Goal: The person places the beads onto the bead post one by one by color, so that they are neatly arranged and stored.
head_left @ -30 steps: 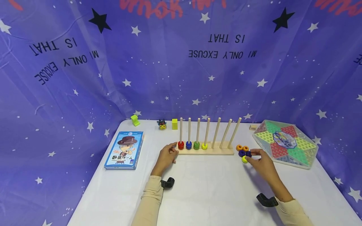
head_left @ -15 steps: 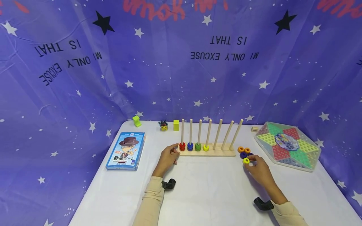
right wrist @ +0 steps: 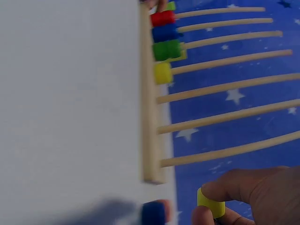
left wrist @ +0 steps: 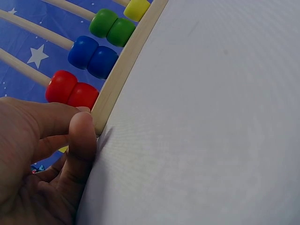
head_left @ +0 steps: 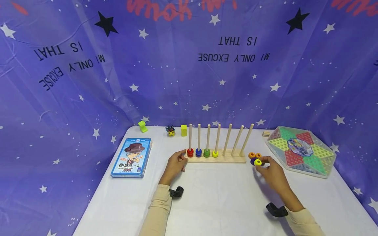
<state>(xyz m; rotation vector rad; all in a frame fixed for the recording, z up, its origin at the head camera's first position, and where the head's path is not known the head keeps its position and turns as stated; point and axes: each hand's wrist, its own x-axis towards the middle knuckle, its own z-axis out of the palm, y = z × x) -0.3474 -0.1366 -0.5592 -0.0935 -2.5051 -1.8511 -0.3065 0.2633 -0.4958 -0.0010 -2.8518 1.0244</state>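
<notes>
A wooden peg rack (head_left: 217, 160) stands on the white table with a row of upright pegs. Two red beads (left wrist: 72, 89), two blue beads (left wrist: 93, 57) and two green beads (left wrist: 112, 27) sit on its first three pegs. One yellow bead (right wrist: 163, 73) is on the fourth. My left hand (head_left: 173, 167) grips the rack's left end between thumb and fingers. My right hand (head_left: 276, 175) pinches another yellow bead (head_left: 258, 162) off the table, right of the rack. Two orange beads (head_left: 251, 155) and dark blue beads (head_left: 253, 161) lie close by, the blue ones partly hidden.
A blue game box (head_left: 132, 157) lies at the left. Behind the rack are green blocks (head_left: 184, 130) and a small figure (head_left: 170, 130). A hexagonal Chinese checkers box (head_left: 300, 151) lies at the right, near a small wooden piece (head_left: 266, 134).
My right hand has picked up the yellow bead from beside the loose beads and moved it slightly up and away from me. My left hand stays on the rack's end.
</notes>
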